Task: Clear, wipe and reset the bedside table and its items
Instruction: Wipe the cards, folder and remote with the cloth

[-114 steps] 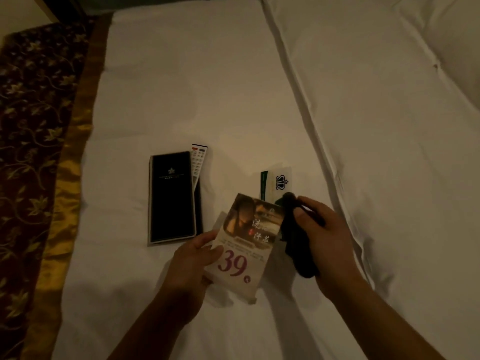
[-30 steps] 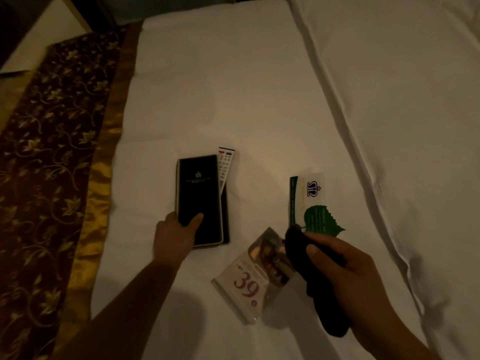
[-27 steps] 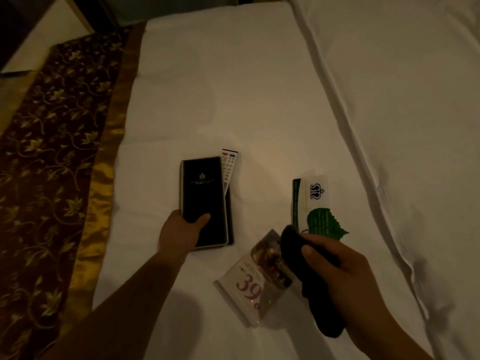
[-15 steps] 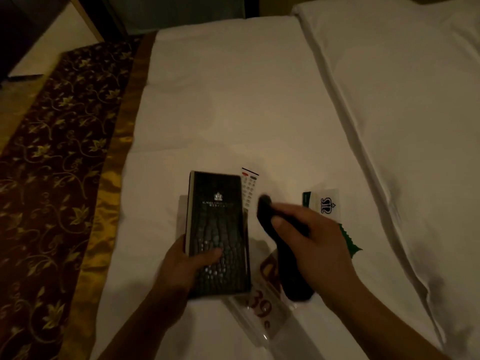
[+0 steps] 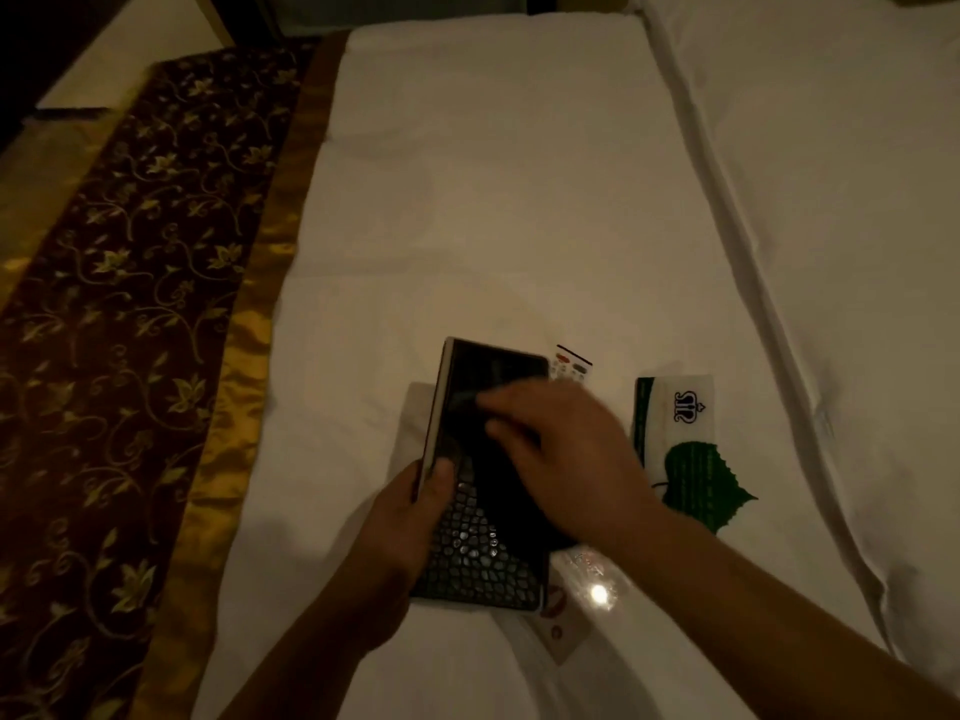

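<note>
My left hand [image 5: 402,517] grips the left edge of a black crocodile-textured folder [image 5: 478,558], raised a little above the white bed sheet [image 5: 493,226]. My right hand [image 5: 566,454] holds a dark cloth [image 5: 501,491] against the folder's cover; the hand is motion-blurred. A remote control [image 5: 571,365] peeks out behind the folder's top right corner. A card with a green leaf and crest [image 5: 685,449] lies flat to the right. A clear stand with a printed card [image 5: 576,605] lies under the folder's near right corner, mostly hidden.
A dark red bed runner [image 5: 119,304] with gold leaf pattern and gold border crosses the bed on the left. A white duvet fold [image 5: 831,200] rises on the right. Floor and a dark furniture edge show at top left.
My left hand let go of the printed card, took the black folder off the sheet and lifted it. My right hand brought the dark cloth from the card onto the folder's cover.
</note>
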